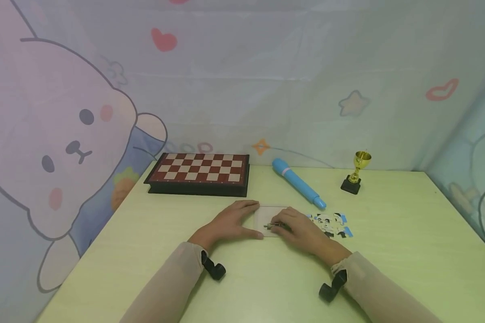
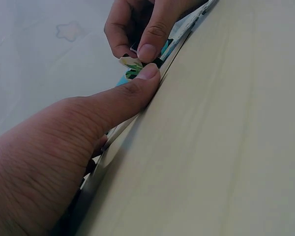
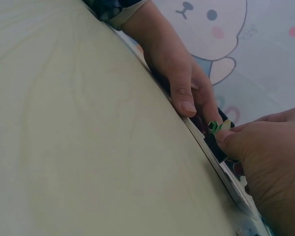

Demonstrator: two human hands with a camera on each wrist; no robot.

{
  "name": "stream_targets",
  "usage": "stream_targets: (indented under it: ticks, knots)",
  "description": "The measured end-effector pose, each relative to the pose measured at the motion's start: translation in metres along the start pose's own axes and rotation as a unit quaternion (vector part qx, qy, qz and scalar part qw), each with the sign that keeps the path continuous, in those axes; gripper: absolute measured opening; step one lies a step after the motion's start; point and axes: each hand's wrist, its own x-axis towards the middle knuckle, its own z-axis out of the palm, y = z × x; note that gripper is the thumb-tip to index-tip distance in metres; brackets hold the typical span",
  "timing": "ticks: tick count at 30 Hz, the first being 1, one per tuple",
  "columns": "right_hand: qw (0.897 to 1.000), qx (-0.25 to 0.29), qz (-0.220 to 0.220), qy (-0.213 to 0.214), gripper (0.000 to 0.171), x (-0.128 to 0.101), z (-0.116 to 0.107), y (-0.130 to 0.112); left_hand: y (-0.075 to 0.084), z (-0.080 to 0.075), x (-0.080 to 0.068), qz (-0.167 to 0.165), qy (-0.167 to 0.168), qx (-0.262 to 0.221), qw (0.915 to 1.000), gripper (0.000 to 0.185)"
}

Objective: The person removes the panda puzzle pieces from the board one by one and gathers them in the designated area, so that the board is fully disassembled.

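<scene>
My left hand [image 1: 236,221] lies at the left end of a pale, flat puzzle tray [image 1: 262,215]. Its thumb touches the tray's front edge, and its extended fingers reach the back corner. Over the tray, my right hand [image 1: 297,229] pinches a small puzzle piece [image 1: 268,226] between thumb and fingers. Green and cream print shows on that puzzle piece [image 2: 132,64] in the left wrist view; the fingers hide part of it. Several puzzle pieces [image 1: 341,219] with black, white and blue print lie right of the tray, partly behind the right hand.
A red-and-white chessboard box [image 1: 200,172] stands at the back left of the table [image 1: 408,251]. Behind the tray lies a blue toy microphone [image 1: 301,184]. Farther right is a small gold trophy cup [image 1: 355,172] on a black base. A printed cloth hangs behind the table.
</scene>
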Motion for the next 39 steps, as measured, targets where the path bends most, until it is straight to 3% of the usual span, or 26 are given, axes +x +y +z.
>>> stream_targets:
  ticks: [8,13,20,23,29,39]
  knots:
    - [0.999,-0.022,-0.027,0.015,0.010,0.001,-0.004,-0.001,0.003,-0.002,-0.001,-0.001,0.002,-0.005,1.0000,0.100]
    - [0.998,-0.055,-0.019,0.023,0.014,-0.006,-0.007,-0.001,0.002,0.000,-0.001,-0.005,-0.004,0.001,1.0000,0.100]
    - [0.998,-0.043,-0.010,0.052,0.016,-0.018,-0.018,0.002,0.002,0.001,0.000,-0.005,-0.001,0.006,1.0000,0.101]
    - [0.997,-0.029,-0.012,0.068,0.018,-0.025,-0.022,0.006,0.002,0.000,0.000,-0.005,0.001,0.008,1.0000,0.101]
    - [0.998,0.023,-0.013,0.057,0.021,-0.045,-0.034,0.014,0.002,0.000,0.000,-0.007,0.003,0.000,1.0000,0.101]
    - [0.997,0.007,-0.001,0.076,0.032,-0.088,-0.062,0.028,0.001,-0.001,-0.001,-0.006,0.003,-0.011,0.9999,0.102]
